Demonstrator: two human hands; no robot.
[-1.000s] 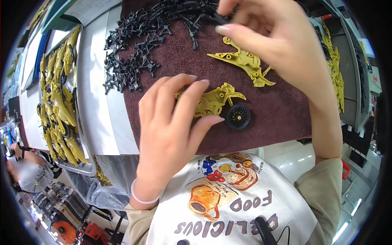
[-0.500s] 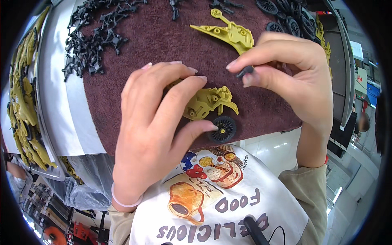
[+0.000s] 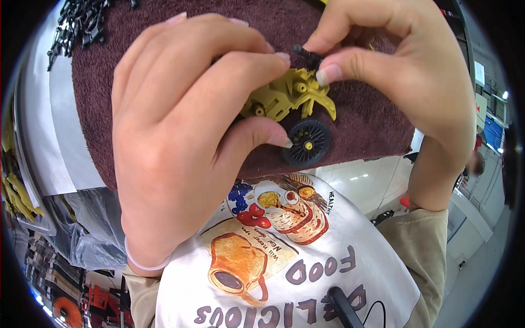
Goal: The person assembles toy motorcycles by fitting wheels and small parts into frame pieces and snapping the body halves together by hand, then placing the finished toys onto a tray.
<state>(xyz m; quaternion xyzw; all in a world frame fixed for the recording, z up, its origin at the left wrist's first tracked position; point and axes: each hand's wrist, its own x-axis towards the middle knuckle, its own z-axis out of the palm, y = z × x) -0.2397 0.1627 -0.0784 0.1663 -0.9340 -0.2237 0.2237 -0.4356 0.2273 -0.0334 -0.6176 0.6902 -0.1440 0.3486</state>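
My left hand [image 3: 175,123] curls over a yellow plastic toy motorcycle body [image 3: 281,97], its fingers and thumb closed on it and hiding its left part. By the thumb tip, at the body's near side, is a black spoked wheel [image 3: 311,134] with a yellow hub. My right hand [image 3: 404,71] pinches a small black plastic part [image 3: 309,56] between thumb and forefinger. That part is held right at the body's upper right end; whether it is seated there I cannot tell.
A dark maroon towel [image 3: 366,128] covers the work surface. Several black plastic parts [image 3: 85,24] are heaped at the far left. Yellow parts [image 3: 16,188] lie in a tray at the left edge, above clear plastic bags [image 3: 95,249].
My right hand has brought the black part from off to the right up to the yellow body. My left hand keeps holding the body; the view has moved closer.
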